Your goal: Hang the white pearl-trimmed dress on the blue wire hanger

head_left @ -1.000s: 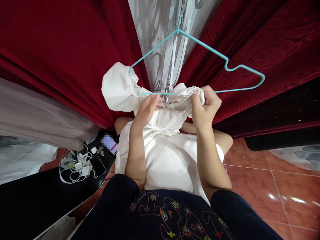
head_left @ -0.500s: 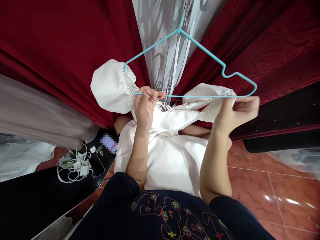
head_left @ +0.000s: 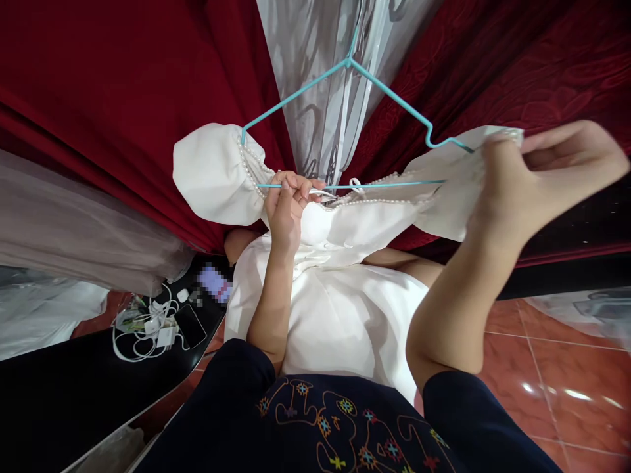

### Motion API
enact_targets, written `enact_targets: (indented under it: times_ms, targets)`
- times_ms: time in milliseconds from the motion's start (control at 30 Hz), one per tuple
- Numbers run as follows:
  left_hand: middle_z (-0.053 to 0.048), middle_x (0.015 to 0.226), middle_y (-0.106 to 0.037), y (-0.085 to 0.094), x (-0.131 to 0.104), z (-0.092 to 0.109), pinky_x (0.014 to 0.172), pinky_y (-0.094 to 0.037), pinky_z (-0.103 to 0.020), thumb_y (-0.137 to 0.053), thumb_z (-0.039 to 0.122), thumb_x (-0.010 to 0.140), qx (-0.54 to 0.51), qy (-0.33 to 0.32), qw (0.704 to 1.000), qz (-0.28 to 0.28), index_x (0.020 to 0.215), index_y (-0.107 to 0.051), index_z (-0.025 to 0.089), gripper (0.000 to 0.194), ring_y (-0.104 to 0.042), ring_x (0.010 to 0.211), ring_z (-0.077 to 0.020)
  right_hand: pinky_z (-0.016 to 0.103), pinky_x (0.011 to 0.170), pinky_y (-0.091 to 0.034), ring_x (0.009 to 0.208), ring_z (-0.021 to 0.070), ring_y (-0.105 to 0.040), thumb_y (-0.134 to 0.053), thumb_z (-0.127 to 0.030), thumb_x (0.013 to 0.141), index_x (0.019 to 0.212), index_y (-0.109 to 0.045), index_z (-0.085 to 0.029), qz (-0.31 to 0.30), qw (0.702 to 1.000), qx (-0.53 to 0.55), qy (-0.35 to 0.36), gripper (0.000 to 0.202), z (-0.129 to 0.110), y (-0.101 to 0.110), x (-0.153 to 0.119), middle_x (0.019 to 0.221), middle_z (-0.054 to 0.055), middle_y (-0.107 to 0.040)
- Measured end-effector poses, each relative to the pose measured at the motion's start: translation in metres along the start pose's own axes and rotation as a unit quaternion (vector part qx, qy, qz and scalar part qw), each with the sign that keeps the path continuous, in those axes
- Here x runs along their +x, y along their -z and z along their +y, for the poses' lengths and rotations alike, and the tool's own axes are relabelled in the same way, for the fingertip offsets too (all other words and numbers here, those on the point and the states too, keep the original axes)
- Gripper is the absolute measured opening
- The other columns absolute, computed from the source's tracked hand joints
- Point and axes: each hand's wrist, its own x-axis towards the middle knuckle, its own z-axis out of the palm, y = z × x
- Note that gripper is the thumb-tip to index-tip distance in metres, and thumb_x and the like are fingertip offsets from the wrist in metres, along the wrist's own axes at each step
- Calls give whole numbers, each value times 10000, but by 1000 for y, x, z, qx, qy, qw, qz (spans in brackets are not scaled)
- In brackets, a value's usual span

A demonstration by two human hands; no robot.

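A white dress (head_left: 340,315) with pearl-beaded edging lies across my lap, its top raised toward a light blue hanger (head_left: 296,95). The puffed sleeve at the left covers the hanger's left end. My left hand (head_left: 290,200) is closed around the hanger's bottom bar and the dress neckline near the middle. At the right, my right hand (head_left: 552,157) pinches the beaded edge of the other sleeve and holds it stretched outward. That sleeve now covers the hanger's right end.
Dark red curtains (head_left: 148,79) and a sheer grey one hang behind the hanger. At the left, a black bench (head_left: 89,387) bears white cables (head_left: 142,345), chargers and a phone (head_left: 190,325). Reddish floor tiles (head_left: 566,368) show at the right.
My right hand has moved right and slightly up, pulling the sleeve edge outward over the hanger's right end. The hanger has shifted slightly left; my left hand has barely moved.
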Motion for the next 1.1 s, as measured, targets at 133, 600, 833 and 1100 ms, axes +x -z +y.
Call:
enact_targets:
  times_ms: [133,600,833,1100]
  targets:
    - [13,760,-494,2,1,2,717,-579,-294,-661,701,936,20,18,1000,7,891,-439,259,497,-740,917,-210,234,626,-368,623,34,-497,-762,-77,800,689,-513,-170,-92,990,101,-29,288,-47,-26,-22,661,-60,-537]
    - [-8,838,-669,1,-4,0,743,-589,-250,-642,625,988,-1,4,1000,-3,944,-553,241,396,-784,1017,-209,238,526,-366,550,69,-508,-668,-557,976,1016,-642,-226,-414,876,201,-141,335,-65,-25,-107,668,-53,-534]
    - [-109,1116,-807,18,-16,13,868,-614,-331,-632,622,995,159,156,963,-155,1114,-717,190,457,-787,1027,-239,250,536,-340,577,63,-446,-634,-582,992,952,-556,-246,-300,908,248,-152,348,-50,-41,-141,745,-43,-494]
    - [-59,1081,-691,13,-8,45,1044,-526,-459,-773,264,945,313,-348,875,122,1022,-734,228,94,-664,1110,-237,265,529,-211,550,54,-336,-694,-558,961,914,-565,-233,-311,905,247,-151,352,-45,-36,-132,690,-53,-434]
